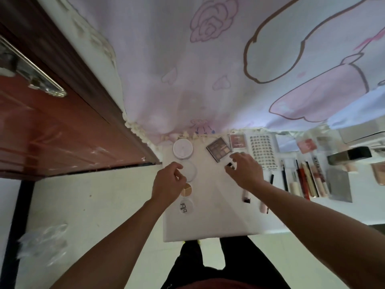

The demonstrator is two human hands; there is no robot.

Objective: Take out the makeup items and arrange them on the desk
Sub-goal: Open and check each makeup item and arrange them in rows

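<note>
Pink cartoon cloth [208, 80] hung behind the white table [208, 222], w/ makeup laid out on it: white jar [183, 149] at the far-left corner, then clear round compact [190, 171], tri-tone concealer pot [186, 189] & lettered round compact [185, 206] in a column down the left edge. Eyeshadow palette [219, 149], blush palette [237, 140] & lash sheet [261, 150] sat along the far edge, pencils [302, 178] in a row toward the right. Right hand [244, 172] had its grip pinched on a small dark item [229, 165], thumb & forefinger, just nearer than the eyeshadow palette, low over the table. Left hand [168, 182] hovered curled at the clear round compact's left rim; couldn't tell if its grip touched it. Dark item prob. light, rigid, smooth plastic, so slippy: best taken across its short sides w/ fingertips & set down flat. Compacts likely hold brittle pressed powder, so take them by the rim, no dropping.
</note>
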